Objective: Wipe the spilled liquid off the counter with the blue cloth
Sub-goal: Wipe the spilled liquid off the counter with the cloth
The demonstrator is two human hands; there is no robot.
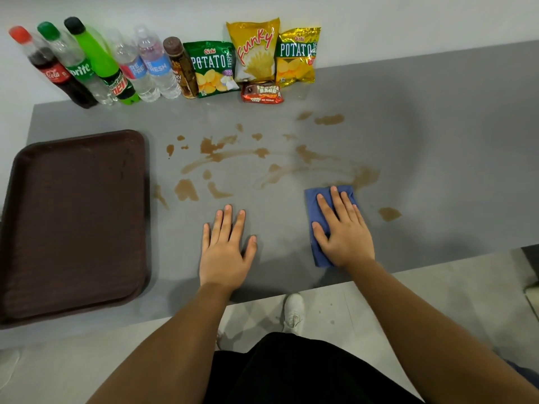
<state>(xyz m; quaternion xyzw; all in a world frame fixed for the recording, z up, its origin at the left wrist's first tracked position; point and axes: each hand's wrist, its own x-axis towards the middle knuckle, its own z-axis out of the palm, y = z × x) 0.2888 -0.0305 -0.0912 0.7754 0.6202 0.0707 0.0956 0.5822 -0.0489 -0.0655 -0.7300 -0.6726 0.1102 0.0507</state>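
Note:
Brown spilled liquid (215,154) lies in several blotches and smears across the middle of the grey counter (437,135). A folded blue cloth (316,205) lies flat on the counter near the front edge, just below a brown smear. My right hand (344,231) presses flat on top of the cloth with fingers spread, covering most of it. My left hand (226,249) rests flat on the bare counter to the cloth's left, fingers apart, holding nothing. One separate blotch (389,213) sits to the right of the cloth.
A dark brown tray (73,223) lies at the left. Along the back wall stand several drink bottles (116,71) and snack bags (256,51), with a chocolate bar pack (262,94) in front. The counter's front edge runs just below my hands.

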